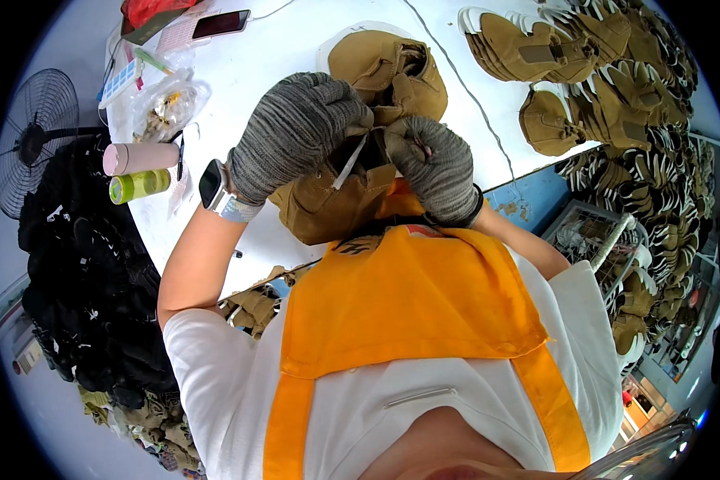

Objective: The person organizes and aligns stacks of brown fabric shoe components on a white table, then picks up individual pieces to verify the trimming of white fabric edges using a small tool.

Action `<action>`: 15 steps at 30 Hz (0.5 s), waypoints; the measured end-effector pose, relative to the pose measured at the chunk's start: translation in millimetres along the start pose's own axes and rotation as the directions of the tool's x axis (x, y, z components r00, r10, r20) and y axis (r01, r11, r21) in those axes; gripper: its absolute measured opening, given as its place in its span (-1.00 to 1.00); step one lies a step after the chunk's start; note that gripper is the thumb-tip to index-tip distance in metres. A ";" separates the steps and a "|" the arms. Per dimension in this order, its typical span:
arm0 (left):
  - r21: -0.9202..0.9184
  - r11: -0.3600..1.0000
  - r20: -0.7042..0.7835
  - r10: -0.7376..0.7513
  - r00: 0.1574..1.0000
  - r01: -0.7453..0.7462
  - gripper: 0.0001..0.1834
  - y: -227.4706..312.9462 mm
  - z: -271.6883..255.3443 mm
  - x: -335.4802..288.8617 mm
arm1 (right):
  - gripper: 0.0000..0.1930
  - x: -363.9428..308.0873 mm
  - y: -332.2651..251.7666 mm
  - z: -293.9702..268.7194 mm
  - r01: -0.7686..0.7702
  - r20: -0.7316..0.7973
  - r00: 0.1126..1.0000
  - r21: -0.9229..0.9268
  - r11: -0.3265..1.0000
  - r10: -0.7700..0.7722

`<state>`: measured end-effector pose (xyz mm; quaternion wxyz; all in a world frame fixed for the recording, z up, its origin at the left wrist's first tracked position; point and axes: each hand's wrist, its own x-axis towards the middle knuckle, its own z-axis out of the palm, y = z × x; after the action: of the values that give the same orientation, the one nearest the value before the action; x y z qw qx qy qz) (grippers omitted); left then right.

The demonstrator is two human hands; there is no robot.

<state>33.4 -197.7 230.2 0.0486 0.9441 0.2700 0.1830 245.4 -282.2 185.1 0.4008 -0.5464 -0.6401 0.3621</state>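
Just in front of my chest, at the table's near edge, is a brown shoe upper (320, 206) with its dark opening turned up. My left hand (296, 132), in a grey knit glove, is closed at the upper's far rim. On the other side of the opening my right hand (436, 170), gloved alike, has its fingers curled in and closed on the rim. A narrow pale strip (350, 162) slants across the opening below my left fingertips. What lies right between the fingertips is too small to tell. Directly beyond my hands a second brown upper (388, 74) rests on the table.
The white table (256, 40) bears a phone (221, 24), a pink bottle (141, 158), a green-yellow container (139, 186) and a plastic bag (168, 104). Stacked brown uppers (552, 48) fill the far right. A fan (34, 142) and a black pile (88, 280) stand left.
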 end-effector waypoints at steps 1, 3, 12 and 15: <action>0.019 1.000 0.010 0.004 1.000 -0.005 -0.76 1.5 -2.7 0.1 | -0.80 2.6 -4.6 -2.1 0.003 0.003 1.000 -0.006 1.000 -0.003; 0.017 1.000 0.030 0.000 1.000 0.000 -0.75 1.9 -6.7 0.2 | -0.80 5.9 -11.4 -5.4 0.010 0.020 1.000 -0.037 0.999 -0.009; 0.134 0.988 0.089 0.062 0.994 -0.074 -0.74 5.1 -12.9 3.8 | -0.82 11.0 -29.9 -14.1 0.015 0.144 0.990 -0.096 0.995 -0.001; 0.166 0.979 0.019 0.120 0.993 -0.122 -0.73 5.8 -10.2 0.7 | -0.81 9.3 -28.2 -14.5 0.048 0.145 0.989 -0.146 0.988 -0.026</action>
<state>33.1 -202.4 241.0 -0.0407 0.9603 0.2262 0.1582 246.3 -276.6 217.6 0.3185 -0.5354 -0.7026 0.3439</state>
